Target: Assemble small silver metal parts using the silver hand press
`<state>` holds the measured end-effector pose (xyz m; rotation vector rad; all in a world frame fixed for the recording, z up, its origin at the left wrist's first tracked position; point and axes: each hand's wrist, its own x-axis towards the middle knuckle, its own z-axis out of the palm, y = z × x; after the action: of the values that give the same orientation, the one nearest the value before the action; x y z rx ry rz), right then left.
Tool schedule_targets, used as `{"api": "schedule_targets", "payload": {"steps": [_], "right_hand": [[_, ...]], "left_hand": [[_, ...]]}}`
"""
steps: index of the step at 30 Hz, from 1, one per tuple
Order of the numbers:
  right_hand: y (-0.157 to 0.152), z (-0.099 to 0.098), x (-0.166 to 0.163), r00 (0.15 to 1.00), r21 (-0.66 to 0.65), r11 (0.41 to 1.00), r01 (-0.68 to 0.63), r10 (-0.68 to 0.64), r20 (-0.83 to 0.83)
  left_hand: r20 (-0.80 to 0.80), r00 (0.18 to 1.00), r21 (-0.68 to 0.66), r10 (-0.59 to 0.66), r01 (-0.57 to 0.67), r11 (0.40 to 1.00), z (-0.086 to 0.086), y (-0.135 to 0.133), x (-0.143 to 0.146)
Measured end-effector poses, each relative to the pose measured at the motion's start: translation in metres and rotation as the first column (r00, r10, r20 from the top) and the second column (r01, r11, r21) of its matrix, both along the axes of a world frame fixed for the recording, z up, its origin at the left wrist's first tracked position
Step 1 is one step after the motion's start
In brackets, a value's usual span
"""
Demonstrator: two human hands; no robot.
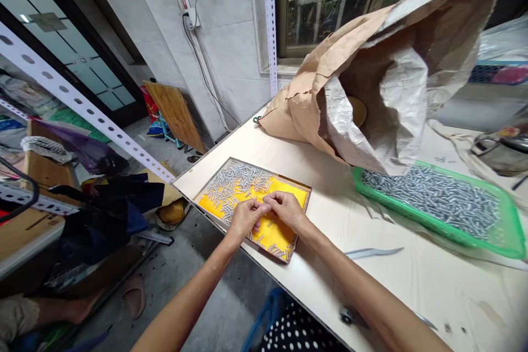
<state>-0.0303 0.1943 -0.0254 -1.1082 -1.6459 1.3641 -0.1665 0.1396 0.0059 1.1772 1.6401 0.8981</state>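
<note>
Screws — too many to count — lie in one yellow tray at the table edge. Left hand and right hand meet over it, fingertips pinched on something small. One green tray of screws sits beside one sack.

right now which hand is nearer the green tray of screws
Right. The right hand is over the yellow tray, on the side facing the green tray; the left hand is beside it, farther away.

Shiny metal pins, crinkled paper sack, glossy plastic tray.
</note>
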Motion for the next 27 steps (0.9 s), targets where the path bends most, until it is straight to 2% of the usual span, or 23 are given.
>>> {"api": "schedule_targets", "payload": {"steps": [4, 7, 10, 14, 17, 19, 21, 22, 24, 27], "right_hand": [[-0.008, -0.004, 0.009, 0.995, -0.092, 0.992, -0.086, 0.081, -0.053], [-0.012, -0.004, 0.012, 0.998, -0.068, 0.996, -0.064, 0.062, -0.029], [-0.013, -0.004, 0.011, 0.999, -0.023, 0.999, -0.040, 0.040, -0.002], [-0.013, -0.007, 0.007, 0.998, -0.031, 0.998, -0.057, 0.056, -0.021], [-0.012, -0.008, 0.006, 0.998, -0.037, 0.998, -0.053, 0.052, -0.026], [-0.009, -0.006, 0.009, 0.999, 0.035, 0.999, -0.027, 0.026, 0.040], [-0.007, -0.003, 0.014, 0.990, 0.193, 0.981, 0.000, -0.027, 0.140], [-0.006, -0.002, 0.016, 0.981, 0.270, 0.963, 0.008, -0.059, 0.183], [-0.004, 0.001, 0.019, 0.966, 0.359, 0.933, 0.013, -0.105, 0.238], [-0.005, 0.003, 0.018, 0.959, 0.355, 0.935, 0.002, -0.102, 0.263]], "left_hand": [[-0.025, 0.993, -0.046, -0.116, 0.114, 0.992, 0.001, -0.007, -0.002], [-0.054, 0.989, -0.044, -0.137, 0.134, 0.990, 0.001, -0.012, 0.000], [0.035, 0.991, -0.070, -0.132, 0.135, 0.988, 0.002, -0.014, -0.001], [0.195, 0.972, -0.117, -0.132, 0.157, 0.981, 0.002, -0.012, -0.006], [0.209, 0.970, -0.148, -0.128, 0.161, 0.976, 0.002, -0.011, -0.011], [0.095, 0.984, -0.130, -0.151, 0.163, 0.978, 0.004, -0.009, -0.016], [-0.168, 0.977, -0.012, -0.132, 0.132, 0.991, 0.008, -0.004, -0.023], [-0.329, 0.940, 0.067, -0.086, 0.114, 0.991, 0.011, 0.000, -0.027], [-0.599, 0.800, 0.165, 0.022, 0.096, 0.982, 0.015, 0.008, -0.035], [-0.792, 0.610, 0.068, 0.016, 0.062, 0.996, 0.018, 0.020, -0.040]]}}
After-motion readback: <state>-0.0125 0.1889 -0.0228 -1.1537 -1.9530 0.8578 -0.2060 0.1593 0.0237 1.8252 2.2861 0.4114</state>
